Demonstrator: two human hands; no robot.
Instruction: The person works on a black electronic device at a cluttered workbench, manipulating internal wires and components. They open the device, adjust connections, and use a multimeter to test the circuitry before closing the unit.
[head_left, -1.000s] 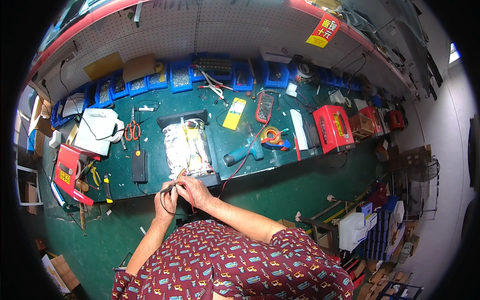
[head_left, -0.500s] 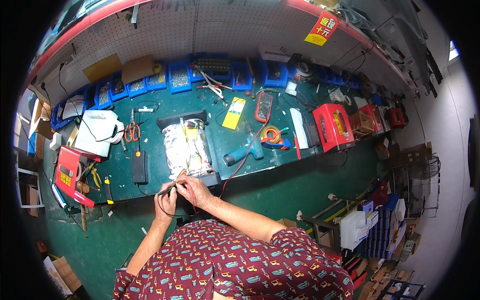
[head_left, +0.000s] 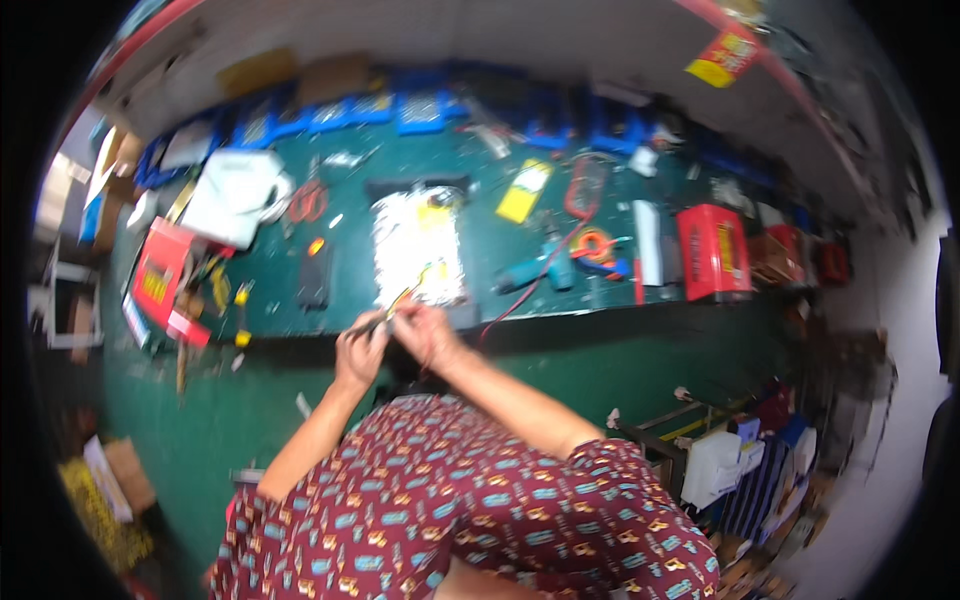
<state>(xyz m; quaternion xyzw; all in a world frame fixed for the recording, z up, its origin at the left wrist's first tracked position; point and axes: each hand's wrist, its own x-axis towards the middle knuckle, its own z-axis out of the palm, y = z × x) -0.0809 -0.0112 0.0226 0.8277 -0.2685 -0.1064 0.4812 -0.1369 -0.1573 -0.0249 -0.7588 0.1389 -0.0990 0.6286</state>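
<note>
Just off the table's front edge, my left hand is closed around a dark, pen-like test probe. My right hand meets it at the fingertips, pinched on what looks like the red test probe, mostly hidden by the fingers and blur. Thin yellowish wires reach the fingertips from a silver foil-wrapped pack with dark end pieces. From a red-framed multimeter, a red lead runs over the table edge near my right forearm.
A teal cordless drill and tape rolls lie right of the pack. Left are a black box, orange-handled scissors and a red metal housing. Blue parts bins line the back; another red housing stands right.
The whole view has shifted and blurred, with the bench now appearing farther right and higher. Both hands stay together at the pack's near end, still gripping.
</note>
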